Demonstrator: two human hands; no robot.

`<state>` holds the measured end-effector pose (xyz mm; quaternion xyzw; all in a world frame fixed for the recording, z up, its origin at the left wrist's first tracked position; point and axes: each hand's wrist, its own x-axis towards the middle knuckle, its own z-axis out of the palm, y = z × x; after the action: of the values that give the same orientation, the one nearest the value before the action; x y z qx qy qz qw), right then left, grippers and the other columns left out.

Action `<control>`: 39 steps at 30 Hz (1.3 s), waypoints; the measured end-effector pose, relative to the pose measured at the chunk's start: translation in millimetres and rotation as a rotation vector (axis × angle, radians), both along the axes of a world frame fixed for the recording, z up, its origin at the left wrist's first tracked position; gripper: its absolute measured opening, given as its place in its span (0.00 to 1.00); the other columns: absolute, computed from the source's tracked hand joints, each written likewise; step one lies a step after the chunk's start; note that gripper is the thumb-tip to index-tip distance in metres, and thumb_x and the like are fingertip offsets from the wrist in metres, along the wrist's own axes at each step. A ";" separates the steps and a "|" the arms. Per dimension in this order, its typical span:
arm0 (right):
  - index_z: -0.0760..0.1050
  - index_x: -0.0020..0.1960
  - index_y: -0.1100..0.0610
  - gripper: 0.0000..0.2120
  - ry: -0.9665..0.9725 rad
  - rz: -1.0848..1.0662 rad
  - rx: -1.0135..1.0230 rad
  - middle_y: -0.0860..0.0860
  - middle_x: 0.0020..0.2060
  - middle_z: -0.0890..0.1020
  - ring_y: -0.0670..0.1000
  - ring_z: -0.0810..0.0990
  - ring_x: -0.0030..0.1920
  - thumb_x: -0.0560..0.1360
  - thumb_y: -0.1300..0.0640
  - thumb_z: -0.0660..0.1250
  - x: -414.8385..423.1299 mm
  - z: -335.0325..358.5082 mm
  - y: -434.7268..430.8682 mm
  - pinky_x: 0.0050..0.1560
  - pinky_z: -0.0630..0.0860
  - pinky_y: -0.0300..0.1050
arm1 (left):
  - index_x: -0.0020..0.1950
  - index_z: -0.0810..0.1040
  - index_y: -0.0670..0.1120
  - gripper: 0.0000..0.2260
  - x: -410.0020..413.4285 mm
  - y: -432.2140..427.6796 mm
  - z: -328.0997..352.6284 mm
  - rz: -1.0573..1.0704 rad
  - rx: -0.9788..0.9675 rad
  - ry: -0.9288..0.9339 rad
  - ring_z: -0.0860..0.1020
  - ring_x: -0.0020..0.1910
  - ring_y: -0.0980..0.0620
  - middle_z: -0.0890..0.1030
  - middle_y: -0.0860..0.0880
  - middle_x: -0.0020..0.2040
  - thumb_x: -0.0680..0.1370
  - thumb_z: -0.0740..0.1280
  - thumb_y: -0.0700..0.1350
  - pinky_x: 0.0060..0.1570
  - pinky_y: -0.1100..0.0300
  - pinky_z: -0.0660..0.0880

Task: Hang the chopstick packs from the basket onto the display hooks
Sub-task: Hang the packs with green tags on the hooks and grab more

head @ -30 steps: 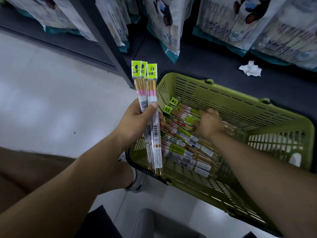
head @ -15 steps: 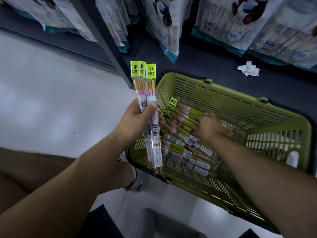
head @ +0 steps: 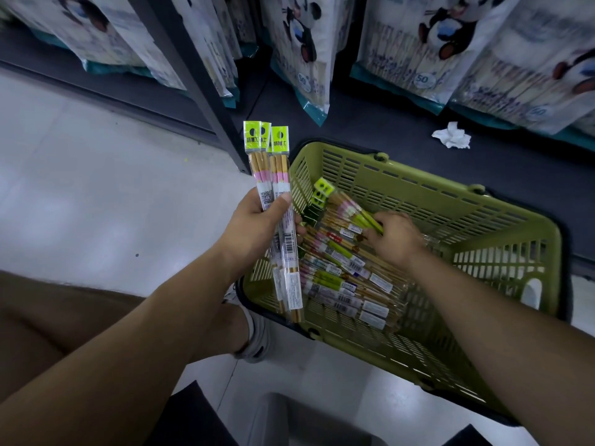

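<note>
L grip (head: 257,226) clenched round three chopstick packs (head: 273,175), header cards up, prob. so holes meet the hooks. R grip (head: 396,236) down in green basket (head: 483,194), pinching green-ended pack (head: 357,214) off loose pile (head: 341,275). No hooks in view.

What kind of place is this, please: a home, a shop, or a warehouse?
Most likely a shop aisle during restocking. A green shopping basket holds many barcoded chopstick packs; identical panda-printed bags line the low shelf; the left hand grips three labelled packs.
</note>
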<state>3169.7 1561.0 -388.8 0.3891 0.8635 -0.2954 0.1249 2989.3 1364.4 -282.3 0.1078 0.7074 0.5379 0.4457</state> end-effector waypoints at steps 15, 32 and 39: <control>0.82 0.55 0.57 0.10 0.555 -0.131 -0.489 0.60 0.45 0.84 0.57 0.81 0.45 0.81 0.51 0.66 -49.0 106.3 -71.9 0.51 0.77 0.55 | 0.69 0.75 0.42 0.19 20.6 20.7 13.0 0.164 0.146 -0.269 0.84 0.58 0.40 0.85 0.40 0.59 0.83 0.64 0.53 0.56 0.46 0.81; 0.74 0.71 0.59 0.19 -0.037 -0.151 -0.148 0.59 0.65 0.80 0.59 0.81 0.59 0.83 0.53 0.64 -5.5 -13.5 -9.4 0.55 0.75 0.46 | 0.60 0.81 0.50 0.11 -14.0 2.7 9.2 -0.021 -0.097 0.281 0.86 0.49 0.52 0.87 0.50 0.50 0.78 0.75 0.47 0.52 0.50 0.82; 0.70 0.74 0.59 0.22 -0.145 -0.064 0.007 0.61 0.68 0.74 0.63 0.69 0.69 0.83 0.50 0.63 -12.6 -35.6 -0.6 0.66 0.71 0.51 | 0.61 0.80 0.46 0.12 -15.2 0.7 -1.8 -0.031 -0.050 0.242 0.86 0.51 0.45 0.87 0.45 0.51 0.78 0.74 0.46 0.56 0.39 0.82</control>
<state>3157.0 1560.4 -424.3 0.4373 0.8404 -0.2672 0.1765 2974.1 1365.1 -284.1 0.1718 0.7674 0.4965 0.3676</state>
